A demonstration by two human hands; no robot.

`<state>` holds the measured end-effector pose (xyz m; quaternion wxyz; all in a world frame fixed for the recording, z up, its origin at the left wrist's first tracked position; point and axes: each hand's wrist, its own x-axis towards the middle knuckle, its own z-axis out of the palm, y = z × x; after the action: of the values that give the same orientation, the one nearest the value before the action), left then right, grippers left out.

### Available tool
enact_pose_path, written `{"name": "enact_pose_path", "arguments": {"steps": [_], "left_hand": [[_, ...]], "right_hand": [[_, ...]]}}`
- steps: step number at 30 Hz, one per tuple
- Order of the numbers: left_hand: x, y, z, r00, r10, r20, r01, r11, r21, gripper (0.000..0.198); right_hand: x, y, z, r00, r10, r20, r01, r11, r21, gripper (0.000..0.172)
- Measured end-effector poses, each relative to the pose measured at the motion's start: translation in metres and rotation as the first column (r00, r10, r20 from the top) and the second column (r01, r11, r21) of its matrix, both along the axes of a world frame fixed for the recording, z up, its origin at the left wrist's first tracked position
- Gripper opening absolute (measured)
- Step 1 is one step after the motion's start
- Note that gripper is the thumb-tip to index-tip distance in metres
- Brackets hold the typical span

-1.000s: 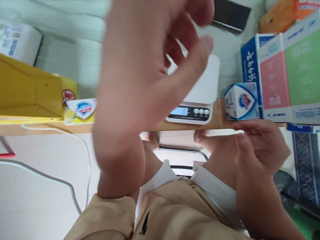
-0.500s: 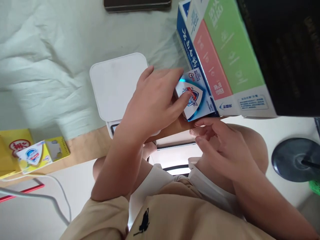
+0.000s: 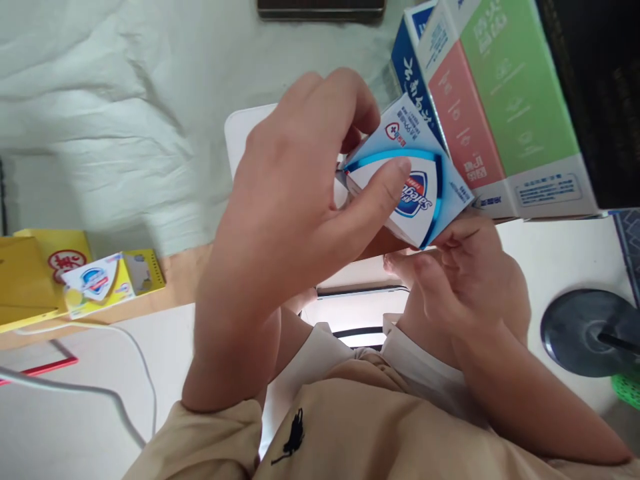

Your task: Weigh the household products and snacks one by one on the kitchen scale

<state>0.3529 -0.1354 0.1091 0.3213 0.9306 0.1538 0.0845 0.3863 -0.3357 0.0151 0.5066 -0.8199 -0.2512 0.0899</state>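
Note:
My left hand (image 3: 295,173) is closed around a blue and white Safeguard soap box (image 3: 434,175), thumb on its printed face and fingers over the far side. The box is tilted and raised above the table edge. Below its near corner is my right hand (image 3: 465,280), palm turned up, fingers loosely bent and thumb apart, with nothing seen in it. Whether its fingertips touch the box I cannot tell. A white kitchen scale (image 3: 245,130) lies mostly hidden behind my left hand.
Upright toothpaste boxes (image 3: 520,100) and a black box (image 3: 595,93) stand on the right. At the left edge lie a yellow and white soap box (image 3: 97,283) and a yellow carton (image 3: 30,273). A dark flat object (image 3: 320,8) sits at the top. White cables (image 3: 115,407) hang lower left.
My left hand has lifted and tilted the Safeguard soap box away from beside the toothpaste boxes. My right hand has come under its near corner. The view has shifted left.

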Motion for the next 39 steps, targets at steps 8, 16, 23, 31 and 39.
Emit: {"name": "enact_pose_path", "arguments": {"steps": [8, 16, 23, 31, 39], "left_hand": [[-0.034, 0.048, -0.002, 0.943, 0.333, -0.022, -0.333, 0.938, -0.096, 0.02], [-0.058, 0.076, -0.006, 0.862, 0.505, -0.031, -0.503, 0.848, -0.165, 0.03], [-0.062, 0.095, -0.018, 0.906, 0.419, -0.067, -0.424, 0.893, -0.149, 0.018], [-0.057, 0.095, -0.02, 0.919, 0.382, -0.098, -0.393, 0.903, -0.17, 0.02], [-0.055, 0.094, -0.024, 0.925, 0.369, -0.09, -0.38, 0.909, -0.173, 0.017]], "right_hand": [[0.007, 0.075, 0.013, 0.952, 0.091, 0.294, -0.11, 0.993, 0.05, 0.02], [0.013, 0.088, -0.006, 0.96, -0.029, 0.279, -0.017, 0.986, 0.163, 0.04], [0.016, 0.086, -0.022, 0.98, -0.1, 0.171, 0.057, 0.969, 0.24, 0.035], [0.015, 0.082, -0.022, 0.981, -0.05, 0.185, 0.019, 0.986, 0.168, 0.03], [0.012, 0.083, -0.023, 0.97, -0.035, 0.242, -0.013, 0.981, 0.194, 0.031]]}}
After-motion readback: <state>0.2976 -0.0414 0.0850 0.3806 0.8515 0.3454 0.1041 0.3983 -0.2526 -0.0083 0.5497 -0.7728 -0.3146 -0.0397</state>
